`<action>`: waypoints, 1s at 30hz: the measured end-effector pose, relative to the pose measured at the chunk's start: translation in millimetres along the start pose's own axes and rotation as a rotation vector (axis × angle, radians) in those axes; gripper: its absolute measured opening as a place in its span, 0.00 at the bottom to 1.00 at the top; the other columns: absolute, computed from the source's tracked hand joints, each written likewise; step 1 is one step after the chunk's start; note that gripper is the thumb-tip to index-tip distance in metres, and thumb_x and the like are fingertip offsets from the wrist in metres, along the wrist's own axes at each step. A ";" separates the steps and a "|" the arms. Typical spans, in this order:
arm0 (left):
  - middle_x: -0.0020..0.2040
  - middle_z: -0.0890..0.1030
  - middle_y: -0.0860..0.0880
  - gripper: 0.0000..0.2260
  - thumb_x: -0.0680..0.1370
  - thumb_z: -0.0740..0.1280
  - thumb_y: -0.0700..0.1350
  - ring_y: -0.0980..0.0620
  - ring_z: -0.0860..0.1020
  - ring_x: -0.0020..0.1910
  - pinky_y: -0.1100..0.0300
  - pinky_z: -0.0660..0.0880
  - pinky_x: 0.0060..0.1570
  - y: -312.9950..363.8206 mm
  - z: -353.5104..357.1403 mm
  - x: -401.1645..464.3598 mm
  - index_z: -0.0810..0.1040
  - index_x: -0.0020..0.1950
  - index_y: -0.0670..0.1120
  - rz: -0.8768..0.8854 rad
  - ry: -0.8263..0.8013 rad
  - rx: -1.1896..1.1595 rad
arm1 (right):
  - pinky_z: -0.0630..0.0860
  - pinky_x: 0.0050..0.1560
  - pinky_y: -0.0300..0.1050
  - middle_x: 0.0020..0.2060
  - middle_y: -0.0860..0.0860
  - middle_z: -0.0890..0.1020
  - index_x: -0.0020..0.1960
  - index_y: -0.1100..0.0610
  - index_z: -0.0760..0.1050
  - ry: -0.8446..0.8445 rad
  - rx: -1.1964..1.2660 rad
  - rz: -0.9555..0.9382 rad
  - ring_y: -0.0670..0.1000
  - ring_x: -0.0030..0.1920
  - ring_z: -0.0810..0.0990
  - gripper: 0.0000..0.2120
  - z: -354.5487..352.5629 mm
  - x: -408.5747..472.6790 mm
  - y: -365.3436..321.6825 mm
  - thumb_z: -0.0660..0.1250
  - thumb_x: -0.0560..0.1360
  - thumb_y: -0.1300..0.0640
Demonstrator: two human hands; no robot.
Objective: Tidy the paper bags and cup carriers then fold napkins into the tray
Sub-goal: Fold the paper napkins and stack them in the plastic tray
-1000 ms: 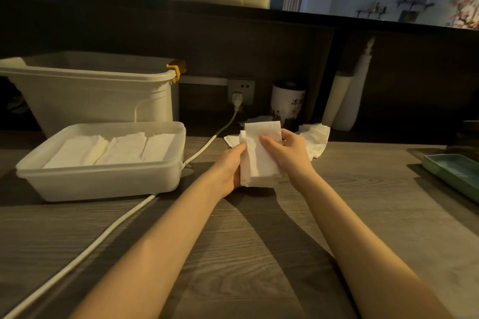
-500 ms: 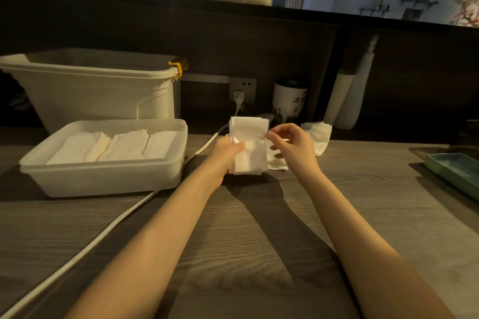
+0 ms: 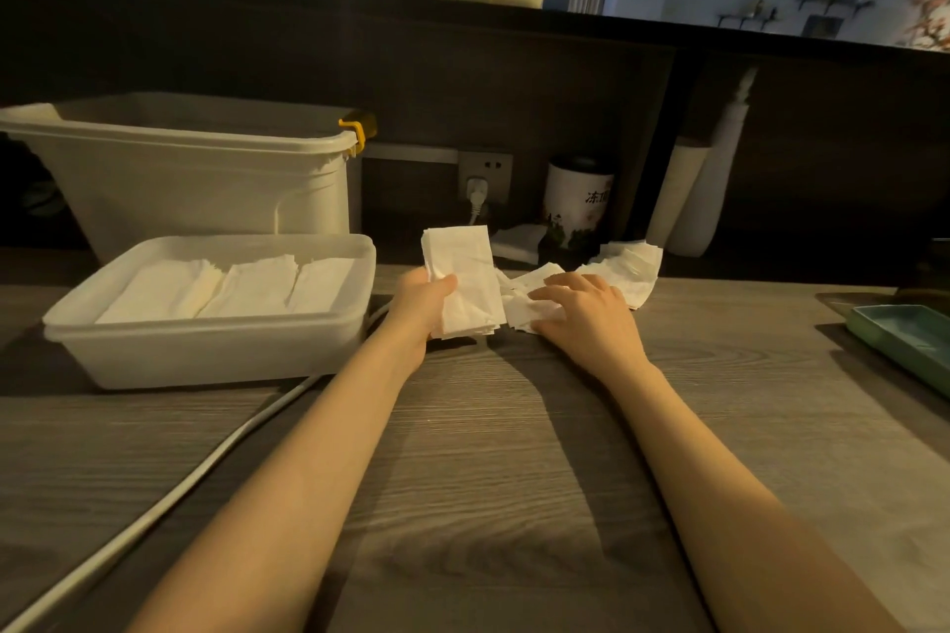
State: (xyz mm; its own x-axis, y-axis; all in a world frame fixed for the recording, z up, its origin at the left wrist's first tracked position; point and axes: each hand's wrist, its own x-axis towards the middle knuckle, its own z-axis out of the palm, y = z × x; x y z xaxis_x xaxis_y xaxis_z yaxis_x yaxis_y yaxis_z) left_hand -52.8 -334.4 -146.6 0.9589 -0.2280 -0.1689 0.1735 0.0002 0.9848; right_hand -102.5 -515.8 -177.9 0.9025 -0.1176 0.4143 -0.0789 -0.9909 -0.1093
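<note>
The right hand (image 3: 586, 311) has let go of the folded stack (image 3: 465, 280), now gripped by the left hand (image 3: 424, 301) alone beside the tray (image 3: 205, 350), and rests open-fingered on the loose napkins (image 3: 624, 265) farther back on the table (image 3: 514, 427), likely picking the next one to fold.

My left fingers (image 3: 411, 285) lie hidden behind the folded napkin (image 3: 465, 280); the green tray (image 3: 905, 342) and white cable (image 3: 154, 511) run off frame.
</note>
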 end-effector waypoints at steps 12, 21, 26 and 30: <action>0.65 0.73 0.44 0.18 0.80 0.59 0.42 0.44 0.74 0.61 0.55 0.73 0.46 1.8 1.1 -2.9 0.65 0.70 0.44 0.001 0.008 0.034 | 0.70 0.47 0.43 0.51 0.49 0.83 0.53 0.52 0.81 0.097 -0.154 -0.023 0.51 0.50 0.79 0.13 14.9 8.9 -20.9 0.59 0.79 0.51; 0.65 0.73 0.45 0.18 0.80 0.59 0.42 0.47 0.75 0.56 0.58 0.73 0.42 3.6 -0.4 -4.7 0.65 0.70 0.45 0.022 0.023 -0.005 | 0.77 0.46 0.48 0.47 0.50 0.81 0.53 0.57 0.79 0.213 0.351 0.257 0.49 0.47 0.78 0.11 -9.3 -3.9 -14.6 0.64 0.76 0.52; 0.65 0.73 0.45 0.17 0.80 0.60 0.43 0.46 0.75 0.59 0.57 0.73 0.45 4.3 1.1 -6.7 0.67 0.69 0.45 0.028 0.058 -0.003 | 0.71 0.41 0.39 0.43 0.48 0.78 0.50 0.58 0.77 0.284 0.653 0.359 0.47 0.45 0.76 0.07 -19.6 -0.1 -15.0 0.63 0.76 0.56; 0.64 0.73 0.44 0.17 0.80 0.60 0.43 0.47 0.74 0.56 0.56 0.72 0.47 2.4 2.6 -5.0 0.67 0.69 0.45 0.042 0.067 0.004 | 0.70 0.41 0.35 0.40 0.47 0.77 0.49 0.58 0.75 0.330 0.973 0.409 0.45 0.43 0.74 0.06 -26.9 2.2 -19.1 0.62 0.79 0.57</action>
State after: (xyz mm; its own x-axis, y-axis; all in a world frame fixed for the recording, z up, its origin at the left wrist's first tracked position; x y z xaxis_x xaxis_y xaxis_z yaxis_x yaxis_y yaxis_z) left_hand -57.8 -335.8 -143.2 0.9783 -0.1618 -0.1294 0.1318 0.0042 0.9913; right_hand -110.4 -498.9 -150.6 0.7159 -0.5796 0.3893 0.1517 -0.4151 -0.8970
